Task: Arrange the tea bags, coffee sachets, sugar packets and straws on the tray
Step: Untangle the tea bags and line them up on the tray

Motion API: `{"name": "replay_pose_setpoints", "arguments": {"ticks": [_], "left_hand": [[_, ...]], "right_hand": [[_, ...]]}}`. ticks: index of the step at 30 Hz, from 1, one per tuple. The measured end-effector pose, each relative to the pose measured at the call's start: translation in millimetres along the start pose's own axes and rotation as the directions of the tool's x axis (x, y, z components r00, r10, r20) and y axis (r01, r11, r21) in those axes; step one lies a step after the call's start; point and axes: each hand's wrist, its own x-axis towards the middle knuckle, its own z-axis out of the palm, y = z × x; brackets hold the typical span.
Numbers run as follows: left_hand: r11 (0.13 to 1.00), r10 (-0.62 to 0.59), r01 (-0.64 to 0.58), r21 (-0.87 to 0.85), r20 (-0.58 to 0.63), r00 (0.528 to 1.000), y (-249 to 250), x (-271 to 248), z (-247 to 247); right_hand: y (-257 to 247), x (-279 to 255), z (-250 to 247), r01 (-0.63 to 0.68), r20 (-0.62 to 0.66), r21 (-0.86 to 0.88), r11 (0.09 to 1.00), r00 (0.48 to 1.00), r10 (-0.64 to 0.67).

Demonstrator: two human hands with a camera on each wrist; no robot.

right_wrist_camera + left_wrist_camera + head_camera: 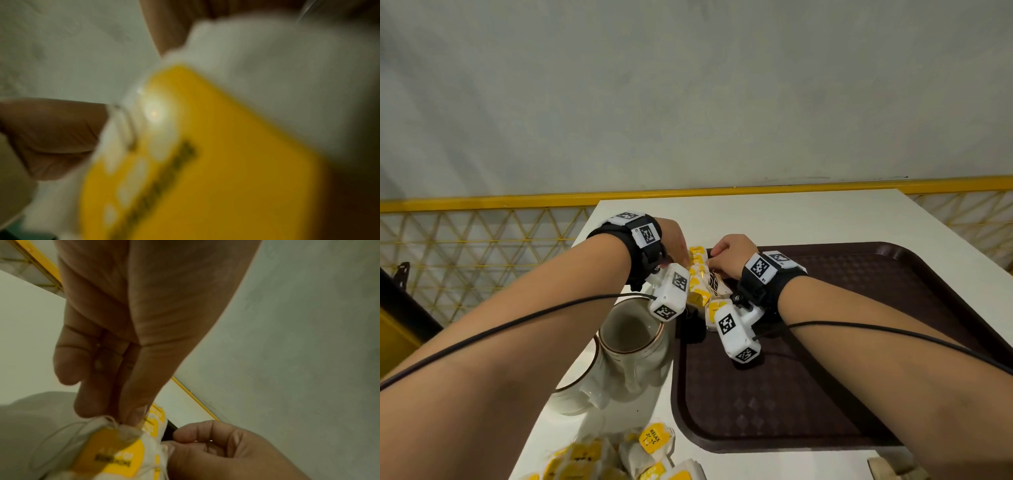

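Observation:
A row of white tea bags with yellow labels point(700, 281) lies along the far left edge of the dark brown tray point(825, 377). Both hands meet over this row. My left hand point(678, 250) points its fingers down, and in the left wrist view its thumb and fingertips point(131, 415) pinch the top of a tea bag point(115, 451). My right hand point(726, 253) is curled, and its thumb and forefinger pinch the edge of the same bunch point(205, 444). The right wrist view is blurred and filled by a yellow-labelled tea bag point(205, 162), with a finger point(51, 138) beside it.
Two cream mugs point(633, 339) stand on the white table point(756, 219) just left of the tray. A loose pile of tea bags point(619, 455) lies at the table's near edge. Most of the tray's floor is bare. A yellow lattice railing runs behind the table.

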Motion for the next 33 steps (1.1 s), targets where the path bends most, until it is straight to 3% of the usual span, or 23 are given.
{"name": "replay_pose_setpoints", "arguments": {"ticks": [3,8,14,19,25,33], "left_hand": [[0.999,0.025,-0.024,-0.03,0.027,0.999,0,-4,-4],[0.999,0.015,-0.014,-0.049,0.026,1.0,-1,-7,-5],[0.993,0.014,-0.012,-0.117,0.017,1.0,-2,-7,0],[0.995,0.014,-0.013,-0.096,0.019,1.0,0,-3,6],[0.998,0.035,-0.034,-0.052,0.027,0.999,4,-4,0],[0.998,0.057,-0.056,0.012,-0.037,0.998,7,5,4]], "right_hand": [[-2,-10,-7,-0.029,0.088,0.178,0.984,0.996,0.014],[-4,-25,-18,0.019,0.221,0.083,0.996,0.975,-0.037],[-3,-22,-15,0.012,0.135,0.249,0.969,0.99,-0.046],[-2,-21,-7,-0.037,0.158,0.276,0.961,0.987,-0.008],[-2,-24,-7,-0.002,0.15,0.317,0.948,0.988,-0.048],[-6,-23,-3,-0.075,0.102,0.381,0.921,0.994,0.038]]}}
